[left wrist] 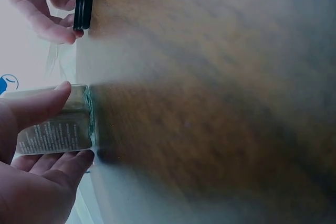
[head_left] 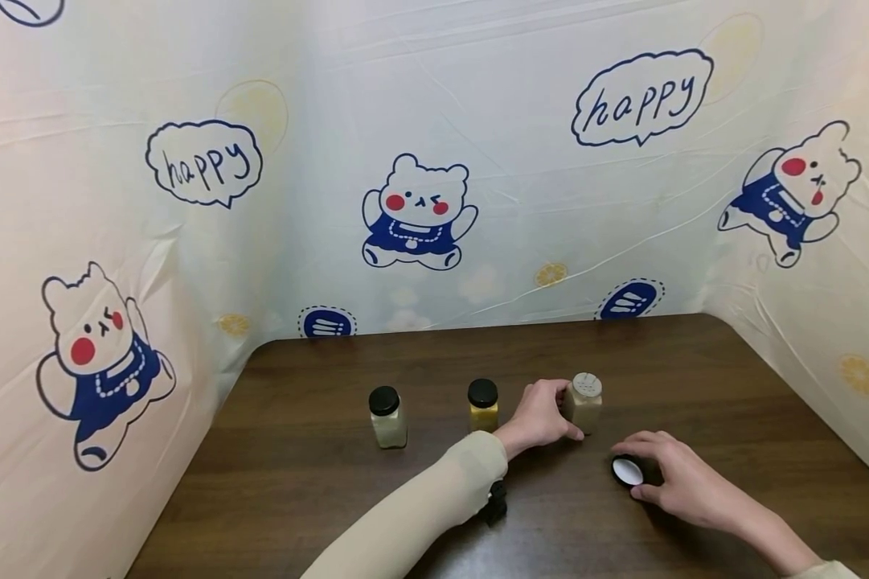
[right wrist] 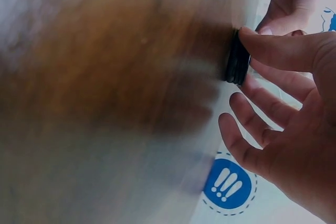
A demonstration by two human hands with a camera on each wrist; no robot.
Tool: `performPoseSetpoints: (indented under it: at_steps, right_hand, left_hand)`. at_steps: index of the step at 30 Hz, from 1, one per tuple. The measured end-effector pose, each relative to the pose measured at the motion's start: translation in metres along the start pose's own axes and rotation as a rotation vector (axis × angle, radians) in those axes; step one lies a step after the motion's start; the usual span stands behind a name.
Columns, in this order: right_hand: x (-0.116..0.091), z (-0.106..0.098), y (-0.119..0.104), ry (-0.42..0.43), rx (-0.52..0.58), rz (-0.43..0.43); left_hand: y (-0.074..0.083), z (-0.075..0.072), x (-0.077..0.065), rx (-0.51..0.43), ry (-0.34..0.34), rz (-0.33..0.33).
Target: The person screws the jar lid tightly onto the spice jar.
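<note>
My left hand [head_left: 539, 416] grips a square glass spice jar [head_left: 586, 406] that stands upright on the table at the right. The jar has a pale top with small marks and no black lid on it; pale powder shows through the glass, and printed text [left wrist: 52, 136] on its side in the left wrist view. Nearer and to the right, my right hand [head_left: 687, 478] holds a round black lid [head_left: 628, 471] between thumb and fingers. The lid's white inside faces up, and it sits low at the tabletop; the other fingers [right wrist: 252, 121] are spread beside it.
Two more jars with black lids stand on the brown wooden table [head_left: 297, 482]: one with pale contents [head_left: 389, 426] at the left, one with yellow contents [head_left: 484, 414] partly behind the left forearm. A printed cloth [head_left: 521, 201] walls the back and sides.
</note>
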State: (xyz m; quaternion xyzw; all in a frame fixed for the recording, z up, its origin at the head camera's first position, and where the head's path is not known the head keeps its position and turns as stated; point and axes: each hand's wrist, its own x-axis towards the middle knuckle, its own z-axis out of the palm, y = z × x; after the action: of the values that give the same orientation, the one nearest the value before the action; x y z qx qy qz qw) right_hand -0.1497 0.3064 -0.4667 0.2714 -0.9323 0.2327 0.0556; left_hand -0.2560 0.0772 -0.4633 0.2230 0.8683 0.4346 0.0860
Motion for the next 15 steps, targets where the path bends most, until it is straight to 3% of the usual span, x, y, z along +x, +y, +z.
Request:
performPoseSetpoints:
  at_steps: [15]
  right_hand:
    - [-0.0014, -0.0004, 0.0022, -0.008, 0.014, 0.017]
  left_hand:
    - [-0.0027, 0.0023, 0.0021, 0.011, 0.021, -0.015]
